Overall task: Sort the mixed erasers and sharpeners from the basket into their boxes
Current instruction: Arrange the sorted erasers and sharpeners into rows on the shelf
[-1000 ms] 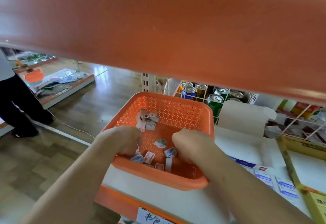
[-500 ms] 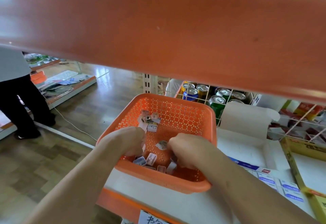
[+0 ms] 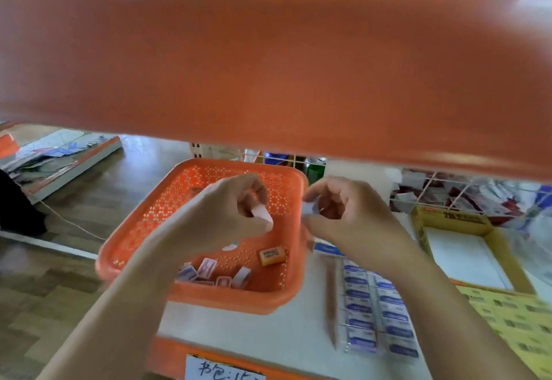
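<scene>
Both hands had risen out of the perforated orange plastic basket (image 3: 167,215) since half a second before, when I saw them buried among the pieces on its floor. Taking that basket as my landmark: above its middle, my left hand (image 3: 227,215) was curled nearly closed, thumb and fingers pinching a small pale pink-white eraser (image 3: 263,214). Below that hand, on the basket floor near the front wall, lay a cluster of small pink and white pieces (image 3: 213,273), too blurred for me to sort by kind, and a small orange rectangular block (image 3: 271,255) just right of them. Over the basket's right rim, my right hand (image 3: 343,215) was likewise almost closed around a small pale bluish-white piece (image 3: 310,208). Right of the basket lay rows of white erasers with blue sleeves (image 3: 378,314), and farther right an open yellow cardboard box (image 3: 451,218).
</scene>
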Tool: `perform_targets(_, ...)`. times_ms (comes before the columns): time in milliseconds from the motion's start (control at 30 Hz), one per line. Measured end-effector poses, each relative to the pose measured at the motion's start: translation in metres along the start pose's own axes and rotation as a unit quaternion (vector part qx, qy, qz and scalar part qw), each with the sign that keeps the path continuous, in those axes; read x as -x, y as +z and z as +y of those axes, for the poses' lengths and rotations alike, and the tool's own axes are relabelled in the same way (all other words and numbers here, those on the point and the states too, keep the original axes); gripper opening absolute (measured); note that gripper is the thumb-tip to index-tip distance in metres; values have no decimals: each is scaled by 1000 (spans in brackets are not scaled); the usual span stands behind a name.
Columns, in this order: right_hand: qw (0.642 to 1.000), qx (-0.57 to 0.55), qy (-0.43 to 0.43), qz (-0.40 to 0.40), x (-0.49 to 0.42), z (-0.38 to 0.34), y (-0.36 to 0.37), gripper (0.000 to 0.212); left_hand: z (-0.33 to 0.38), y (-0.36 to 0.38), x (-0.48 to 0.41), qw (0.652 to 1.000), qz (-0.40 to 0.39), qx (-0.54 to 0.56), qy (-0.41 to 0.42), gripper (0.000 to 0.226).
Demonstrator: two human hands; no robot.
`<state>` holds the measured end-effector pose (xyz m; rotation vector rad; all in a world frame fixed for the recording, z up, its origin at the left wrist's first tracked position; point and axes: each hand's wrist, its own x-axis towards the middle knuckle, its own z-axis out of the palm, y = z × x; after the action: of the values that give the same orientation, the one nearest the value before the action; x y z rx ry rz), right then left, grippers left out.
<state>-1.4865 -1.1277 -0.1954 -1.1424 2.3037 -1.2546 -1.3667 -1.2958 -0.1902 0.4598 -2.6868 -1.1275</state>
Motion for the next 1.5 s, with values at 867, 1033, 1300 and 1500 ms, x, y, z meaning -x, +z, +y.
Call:
perform_targets(867,969,73,201,124,222,212,-283,23,241,344,-20,990,-96,33,95,26)
perform_targets(1033,975,138,161,59,222,224,-284,29,256,366,-15,993,-85,-18,80,14)
perform_targets(1300,968,209,140,0,219,238,-275,23,256,381,-12,995,-80,-57,30,21)
perform_targets(1500,967,217,136,-15,217,236,-274,16,257,383,-12,997,-69,-35,2,20)
